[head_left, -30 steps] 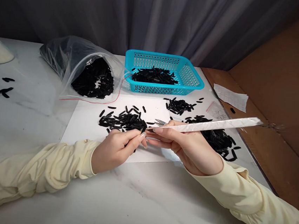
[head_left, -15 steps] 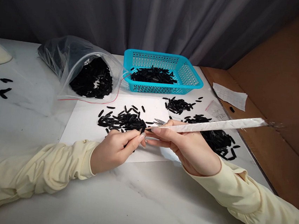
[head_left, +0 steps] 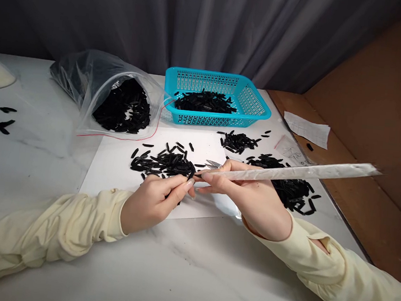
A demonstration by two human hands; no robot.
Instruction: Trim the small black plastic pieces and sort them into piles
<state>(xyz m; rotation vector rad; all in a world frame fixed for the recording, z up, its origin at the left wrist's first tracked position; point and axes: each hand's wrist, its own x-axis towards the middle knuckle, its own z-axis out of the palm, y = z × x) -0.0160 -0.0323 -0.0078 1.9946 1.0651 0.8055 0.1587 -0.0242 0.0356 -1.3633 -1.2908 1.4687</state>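
My right hand (head_left: pixel 252 198) grips a long white paper-wrapped stick (head_left: pixel 301 172) that slants up and to the right. My left hand (head_left: pixel 153 200) pinches a small black piece at the stick's near tip, fingertips meeting those of the right hand. Both hands hover over a white sheet (head_left: pixel 114 166). A pile of small black pieces (head_left: pixel 163 163) lies on the sheet just beyond the left hand. Small metal scissors (head_left: pixel 214 163) lie on the sheet behind the right hand's fingers.
A turquoise basket (head_left: pixel 257 111) holds black pieces at the back. An open clear bag (head_left: pixel 96 86) of black pieces lies to its left. More black pieces (head_left: pixel 296 190) are heaped right of my hand. A brown board (head_left: pixel 384 116) borders the table's right side.
The stick's far end has swung slightly lower and farther right, and my right wrist has turned a little. The left hand keeps its pinch at the stick's tip.
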